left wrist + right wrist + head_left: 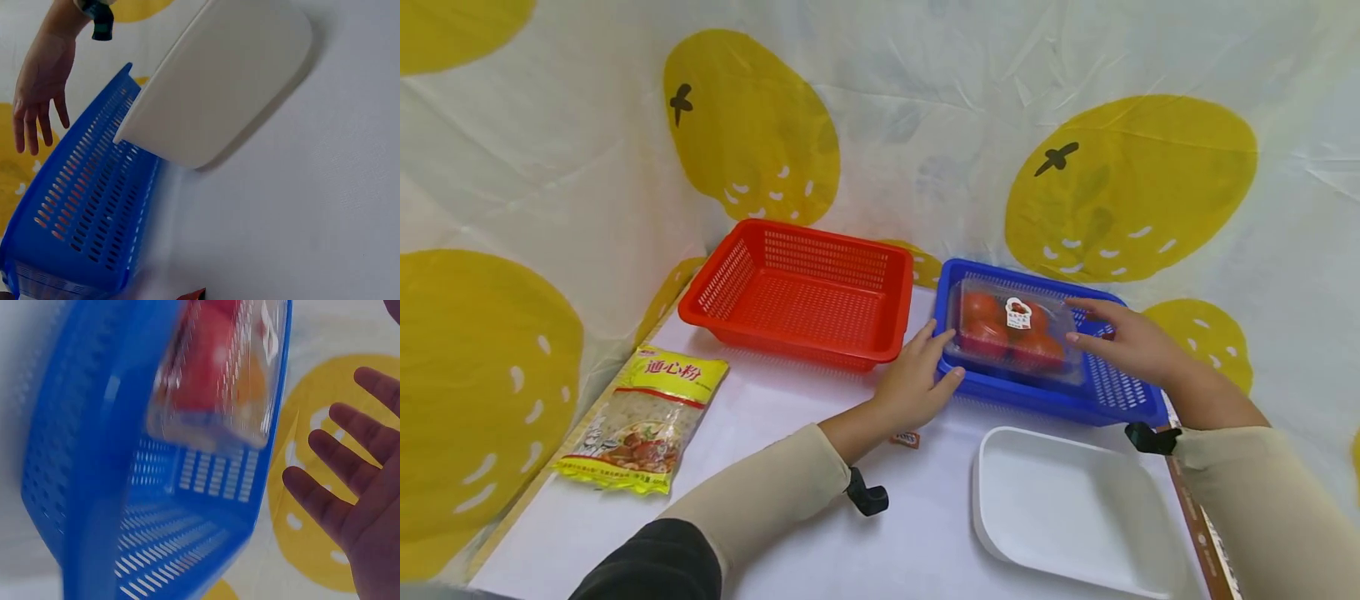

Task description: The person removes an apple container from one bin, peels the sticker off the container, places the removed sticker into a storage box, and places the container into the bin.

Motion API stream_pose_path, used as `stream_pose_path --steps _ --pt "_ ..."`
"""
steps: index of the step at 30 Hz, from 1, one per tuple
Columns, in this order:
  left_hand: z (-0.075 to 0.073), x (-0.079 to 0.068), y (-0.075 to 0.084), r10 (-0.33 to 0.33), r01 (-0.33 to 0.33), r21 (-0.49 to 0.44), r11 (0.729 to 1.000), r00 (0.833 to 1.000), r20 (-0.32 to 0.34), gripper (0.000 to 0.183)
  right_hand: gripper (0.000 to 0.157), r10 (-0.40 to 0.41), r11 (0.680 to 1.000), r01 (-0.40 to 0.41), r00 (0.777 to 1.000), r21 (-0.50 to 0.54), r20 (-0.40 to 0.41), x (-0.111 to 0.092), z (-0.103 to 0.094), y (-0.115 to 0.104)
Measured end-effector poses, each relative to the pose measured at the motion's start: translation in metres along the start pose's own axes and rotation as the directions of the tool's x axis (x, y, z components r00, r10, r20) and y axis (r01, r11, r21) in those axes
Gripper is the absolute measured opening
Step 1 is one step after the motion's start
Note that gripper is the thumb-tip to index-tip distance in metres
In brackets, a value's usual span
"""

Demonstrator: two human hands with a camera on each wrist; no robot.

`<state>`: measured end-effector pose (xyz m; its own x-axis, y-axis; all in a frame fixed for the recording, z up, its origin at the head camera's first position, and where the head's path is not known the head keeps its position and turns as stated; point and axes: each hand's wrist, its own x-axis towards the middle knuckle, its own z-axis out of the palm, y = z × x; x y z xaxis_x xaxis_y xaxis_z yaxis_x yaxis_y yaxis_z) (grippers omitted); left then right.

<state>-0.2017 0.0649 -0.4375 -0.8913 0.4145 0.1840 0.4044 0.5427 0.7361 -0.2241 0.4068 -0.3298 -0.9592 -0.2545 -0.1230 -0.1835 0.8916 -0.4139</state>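
A clear plastic box of tomatoes (1015,329) with a white label lies in the blue basket (1123,387). My left hand (913,383) is at the basket's left end, fingers spread and fingertips by the rim; whether they touch it or the box, I cannot tell. Over the basket's right part is my right hand (1131,342), fingers extended toward the box's right side. In the right wrist view its fingers (334,509) look straight and spread, apart from the tomato box (209,369). The left wrist view also catches the right hand (44,84) beyond the blue basket (81,206).
A red basket (808,304) stands left of the blue one. The yellow noodle or pasta bag (643,417) lies at the table's left. In front of the blue basket is a white tub (1067,508). A small red packet (906,439) lies near the left wrist.
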Motion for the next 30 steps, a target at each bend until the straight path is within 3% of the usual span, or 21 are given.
stream_pose_path --steps 5,10,15,19,25,27,30 --pt "0.011 0.004 -0.004 -0.048 0.046 -0.104 0.994 0.999 -0.015 0.065 0.077 0.081 0.997 -0.081 0.997 0.012 0.014 0.012 -0.011 0.019" --pt "0.019 0.007 -0.01 -0.093 0.082 -0.173 0.982 0.994 -0.055 0.064 0.078 0.113 0.989 -0.113 0.994 0.091 0.013 0.025 -0.016 0.042" --pt "0.022 0.008 -0.015 -0.111 0.097 -0.249 0.964 0.993 -0.044 0.063 0.082 0.153 0.975 -0.155 0.988 0.157 0.029 0.036 -0.018 0.067" --pt "0.023 0.01 -0.014 -0.167 0.155 -0.345 0.926 0.986 -0.008 0.061 0.085 0.176 0.955 -0.185 0.983 0.233 0.06 0.044 -0.016 0.078" --pt "0.027 0.013 -0.011 -0.295 0.298 -0.487 0.821 0.952 0.084 0.058 0.088 0.187 0.944 -0.205 0.978 0.258 0.091 0.056 -0.004 0.091" --pt "0.026 0.013 -0.011 -0.314 0.317 -0.498 0.807 0.945 0.093 0.058 0.086 0.165 0.947 -0.183 0.982 0.264 0.088 0.061 0.001 0.095" --pt "0.023 0.014 -0.011 -0.298 0.297 -0.487 0.821 0.951 0.078 0.058 0.081 0.137 0.943 -0.153 0.988 0.294 0.075 0.067 0.008 0.1"
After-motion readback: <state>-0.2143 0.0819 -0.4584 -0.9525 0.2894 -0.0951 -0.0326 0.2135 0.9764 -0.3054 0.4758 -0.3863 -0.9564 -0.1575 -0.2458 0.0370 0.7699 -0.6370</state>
